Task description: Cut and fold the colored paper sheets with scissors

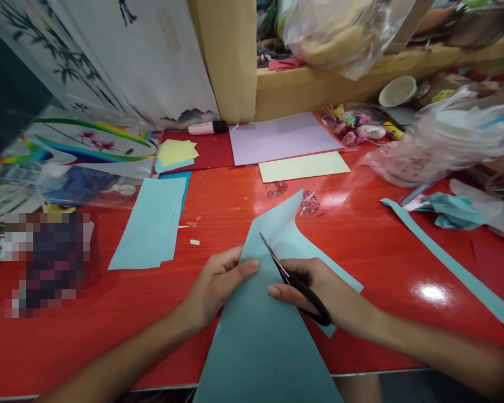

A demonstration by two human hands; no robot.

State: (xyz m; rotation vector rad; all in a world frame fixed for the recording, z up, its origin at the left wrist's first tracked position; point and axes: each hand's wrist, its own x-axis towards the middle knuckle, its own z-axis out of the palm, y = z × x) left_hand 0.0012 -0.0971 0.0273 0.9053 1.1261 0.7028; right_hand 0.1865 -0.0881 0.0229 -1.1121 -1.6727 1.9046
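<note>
A large sheet of light blue paper [264, 330] slants over the table's front edge toward me. My left hand [218, 282] pinches its left side between thumb and fingers. In my right hand [319, 285] is a pair of scissors [304, 291] with black handles, its blades lying across the paper and pointing up and left. Right of the blades, a part of the sheet stands off at an angle and spreads beneath my right hand. The scissors' lower handle loop shows below my right fingers; the rest of the grip is hidden.
Cut blue paper [151, 224] lies on the red table [218, 207] at left. Behind are a lilac sheet [281, 137], a pale yellow strip [304, 167] and a pink marker [208, 128]. A long blue strip [449, 260] and plastic bags [437, 140] are at right.
</note>
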